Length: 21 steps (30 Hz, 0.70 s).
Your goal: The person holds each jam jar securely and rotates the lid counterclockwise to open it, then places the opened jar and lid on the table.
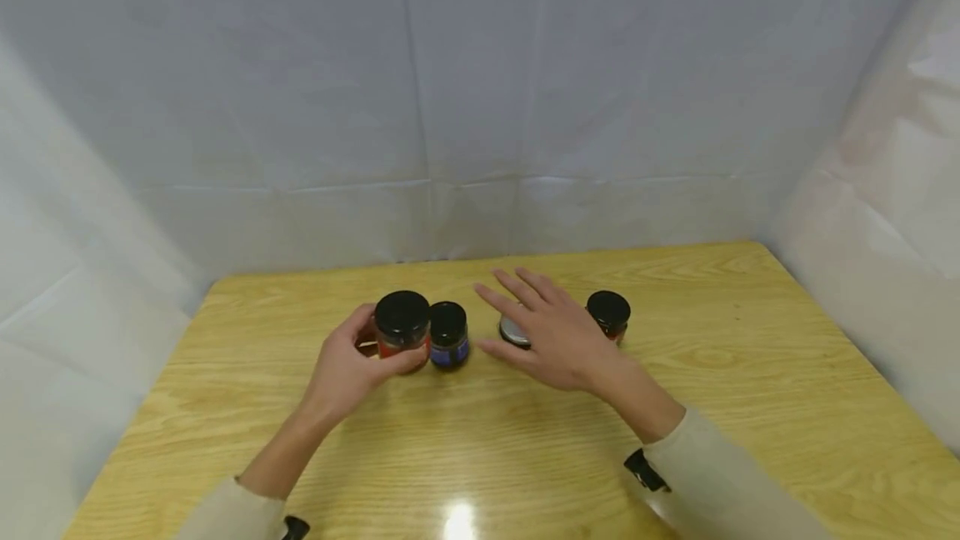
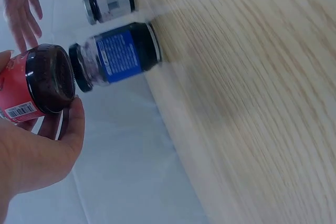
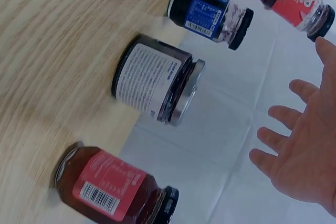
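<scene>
My left hand (image 1: 348,365) grips a red-labelled jar with a black lid (image 1: 402,319), thumb on one side and fingers round the other. In the left wrist view the base of this jar (image 2: 52,80) is up off the table. Just right of it stands a smaller blue-labelled jar with a black lid (image 1: 448,336). My right hand (image 1: 558,336) is spread with straight fingers over a silver-lidded jar (image 1: 513,332), partly hiding it. The right wrist view shows that white-labelled jar (image 3: 152,80) apart from the fingers. Beyond the right hand is another red-labelled jar (image 1: 609,315).
The jars stand on a light wooden table (image 1: 750,407). A pale sheet (image 1: 480,90) hangs behind the table's far edge, with more white sheeting (image 1: 892,215) along the right side and the left.
</scene>
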Each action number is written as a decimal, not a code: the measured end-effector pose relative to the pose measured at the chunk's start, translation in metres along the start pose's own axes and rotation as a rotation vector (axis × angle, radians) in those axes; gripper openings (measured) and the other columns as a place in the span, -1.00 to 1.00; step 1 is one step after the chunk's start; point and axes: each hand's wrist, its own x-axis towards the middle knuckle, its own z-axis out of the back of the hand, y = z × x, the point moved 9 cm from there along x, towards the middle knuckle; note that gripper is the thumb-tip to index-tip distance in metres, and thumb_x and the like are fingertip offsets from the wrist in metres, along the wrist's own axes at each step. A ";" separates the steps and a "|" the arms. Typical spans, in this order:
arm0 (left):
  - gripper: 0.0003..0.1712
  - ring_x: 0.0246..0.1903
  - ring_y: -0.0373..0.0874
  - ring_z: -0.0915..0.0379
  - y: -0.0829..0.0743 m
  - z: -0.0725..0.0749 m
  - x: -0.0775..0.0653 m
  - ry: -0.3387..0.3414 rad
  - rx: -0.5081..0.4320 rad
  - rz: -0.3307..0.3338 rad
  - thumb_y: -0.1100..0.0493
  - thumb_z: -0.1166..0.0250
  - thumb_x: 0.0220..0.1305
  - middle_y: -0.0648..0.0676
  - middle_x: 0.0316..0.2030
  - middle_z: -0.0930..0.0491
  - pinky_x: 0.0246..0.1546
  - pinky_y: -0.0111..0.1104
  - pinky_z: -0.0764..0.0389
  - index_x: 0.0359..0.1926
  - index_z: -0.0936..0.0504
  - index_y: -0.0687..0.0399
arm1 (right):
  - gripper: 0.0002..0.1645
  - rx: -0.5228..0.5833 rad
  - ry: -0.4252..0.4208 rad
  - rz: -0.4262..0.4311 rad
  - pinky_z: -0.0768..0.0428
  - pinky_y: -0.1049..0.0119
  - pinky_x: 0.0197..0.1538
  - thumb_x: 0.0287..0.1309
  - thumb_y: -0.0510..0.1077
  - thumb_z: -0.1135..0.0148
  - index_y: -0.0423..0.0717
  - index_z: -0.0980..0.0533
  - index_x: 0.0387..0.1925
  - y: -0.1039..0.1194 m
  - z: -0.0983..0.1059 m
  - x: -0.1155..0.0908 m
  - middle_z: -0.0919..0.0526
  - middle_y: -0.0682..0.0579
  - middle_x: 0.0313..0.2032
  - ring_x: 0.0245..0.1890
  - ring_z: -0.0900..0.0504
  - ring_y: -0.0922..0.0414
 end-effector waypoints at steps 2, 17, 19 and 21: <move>-0.35 -0.19 -0.06 -0.51 -0.005 -0.004 -0.002 0.021 -0.007 -0.020 -0.02 -0.54 -0.05 0.05 -0.19 -0.57 -0.17 -0.20 -0.52 0.09 -0.51 -0.07 | -0.19 0.003 -0.008 -0.010 -0.03 -0.01 0.37 0.32 0.43 0.29 0.28 0.06 0.49 -0.003 0.002 -0.005 0.01 0.02 0.46 0.44 0.07 -0.02; -0.36 -0.19 -0.15 -0.51 -0.022 -0.036 -0.015 0.109 -0.058 -0.092 0.02 -0.57 -0.11 -0.06 -0.19 -0.57 -0.13 -0.21 -0.55 0.04 -0.51 -0.22 | -0.20 0.032 -0.062 -0.046 -0.11 -0.10 0.31 0.32 0.40 0.18 0.22 -0.05 0.47 -0.023 0.008 -0.041 -0.06 -0.03 0.44 0.42 0.01 -0.07; -0.36 -0.19 -0.13 -0.51 -0.020 -0.041 -0.016 0.130 -0.059 -0.095 0.03 -0.57 -0.10 -0.05 -0.18 -0.56 -0.13 -0.21 -0.55 0.05 -0.51 -0.22 | -0.20 0.035 -0.063 -0.051 -0.10 -0.09 0.32 0.32 0.39 0.17 0.20 -0.07 0.47 -0.026 0.007 -0.046 -0.06 -0.02 0.44 0.42 0.01 -0.07; -0.36 -0.18 -0.14 -0.51 -0.019 -0.046 -0.017 0.150 -0.049 -0.091 0.01 -0.56 -0.10 -0.06 -0.16 -0.56 -0.12 -0.20 -0.55 0.05 -0.51 -0.24 | -0.20 0.042 -0.062 -0.055 -0.09 -0.09 0.32 0.32 0.38 0.16 0.18 -0.08 0.47 -0.029 0.005 -0.050 -0.06 -0.03 0.44 0.42 0.00 -0.08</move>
